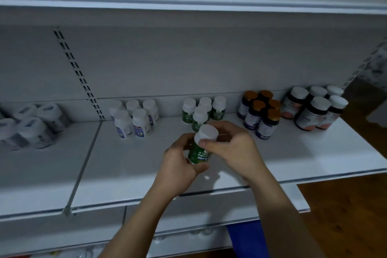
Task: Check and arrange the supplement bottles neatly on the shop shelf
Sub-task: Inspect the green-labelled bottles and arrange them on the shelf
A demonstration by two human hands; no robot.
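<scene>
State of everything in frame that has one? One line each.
green-label bottle: capped, tilted, held above the shelf
left hand: grips the bottle's body
right hand: grips its cap
green-label group: four, upright, capped, on shelf
orange-cap bottles: upright, capped, clustered
dark white-cap bottles: upright, capped
white purple-label bottles: upright, capped
far-left bottles: too blurred to tell

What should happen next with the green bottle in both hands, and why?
Probably set the held bottle down right of the front green bottle. The left hand grips its body, the right hand its cap, and that spot looks free.
</scene>
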